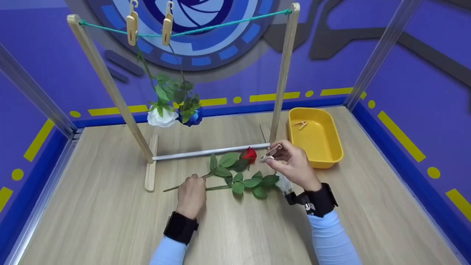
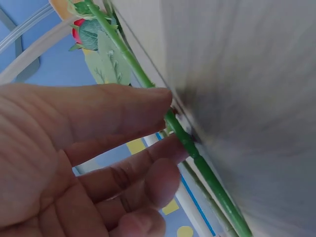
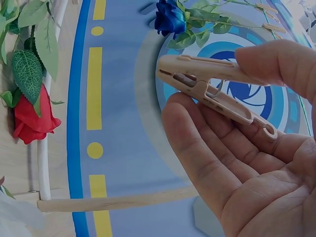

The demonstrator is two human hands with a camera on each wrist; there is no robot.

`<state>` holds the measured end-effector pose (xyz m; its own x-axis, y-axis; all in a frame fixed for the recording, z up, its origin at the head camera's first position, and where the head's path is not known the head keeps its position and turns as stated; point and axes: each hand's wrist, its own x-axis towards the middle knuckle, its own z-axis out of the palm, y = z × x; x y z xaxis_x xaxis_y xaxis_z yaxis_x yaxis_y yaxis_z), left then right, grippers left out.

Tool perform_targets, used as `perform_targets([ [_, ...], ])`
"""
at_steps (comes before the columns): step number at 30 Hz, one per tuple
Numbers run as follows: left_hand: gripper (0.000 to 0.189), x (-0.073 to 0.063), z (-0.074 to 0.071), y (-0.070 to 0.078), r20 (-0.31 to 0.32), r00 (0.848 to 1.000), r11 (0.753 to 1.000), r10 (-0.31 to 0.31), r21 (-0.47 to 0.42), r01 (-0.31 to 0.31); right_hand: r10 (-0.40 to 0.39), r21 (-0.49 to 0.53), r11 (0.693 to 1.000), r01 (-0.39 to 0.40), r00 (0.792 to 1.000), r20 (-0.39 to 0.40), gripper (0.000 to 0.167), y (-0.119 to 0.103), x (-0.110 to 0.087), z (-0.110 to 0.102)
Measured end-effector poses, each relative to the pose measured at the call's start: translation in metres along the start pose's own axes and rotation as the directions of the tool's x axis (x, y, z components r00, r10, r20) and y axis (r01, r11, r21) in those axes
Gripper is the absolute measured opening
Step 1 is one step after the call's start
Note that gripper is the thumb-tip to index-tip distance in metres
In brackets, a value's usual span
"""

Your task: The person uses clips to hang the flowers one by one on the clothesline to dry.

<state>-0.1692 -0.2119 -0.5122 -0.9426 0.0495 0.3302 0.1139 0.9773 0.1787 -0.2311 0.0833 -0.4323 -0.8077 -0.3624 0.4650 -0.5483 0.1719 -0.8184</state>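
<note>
Over the tabletop (image 1: 243, 235), avoid bumping the wooden rack (image 1: 284, 73). Find the red rose (image 1: 249, 156) and a loose white rose (image 1: 282, 183) lying in front of it. Work with left hand (image 1: 192, 195) and right hand (image 1: 296, 165) apart: pinched in the left, a green stem (image 2: 205, 170) (cannot tell whose); gripped in the right, near the red rose, a clothespin (image 3: 202, 65). Best, probably, to raise the stem's bare end first, then squeeze the clothespin's handles fully for a sure bite.
</note>
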Motion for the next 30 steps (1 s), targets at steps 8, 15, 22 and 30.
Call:
perform_targets([
  [8,0.014,0.001,0.003,-0.001,0.007,1.000,1.000,-0.024,-0.019,0.024,0.005,0.011,1.000,-0.005,1.000,-0.011,0.028,0.000,0.000,0.000],
  [15,0.022,0.000,-0.003,0.000,-0.006,1.000,0.999,-0.026,-0.024,0.026,0.014,-0.016,1.000,-0.014,1.000,-0.013,0.029,0.000,0.000,-0.001],
  [22,0.019,0.001,-0.012,0.006,-0.116,0.993,0.998,-0.032,-0.052,0.026,0.017,-0.030,0.999,-0.017,1.000,-0.013,0.028,-0.001,0.000,-0.003],
  [30,0.015,0.001,-0.025,0.009,-0.242,0.968,0.973,-0.073,-0.230,0.016,0.016,-0.022,1.000,-0.016,1.000,-0.009,0.029,-0.001,-0.001,-0.003],
])
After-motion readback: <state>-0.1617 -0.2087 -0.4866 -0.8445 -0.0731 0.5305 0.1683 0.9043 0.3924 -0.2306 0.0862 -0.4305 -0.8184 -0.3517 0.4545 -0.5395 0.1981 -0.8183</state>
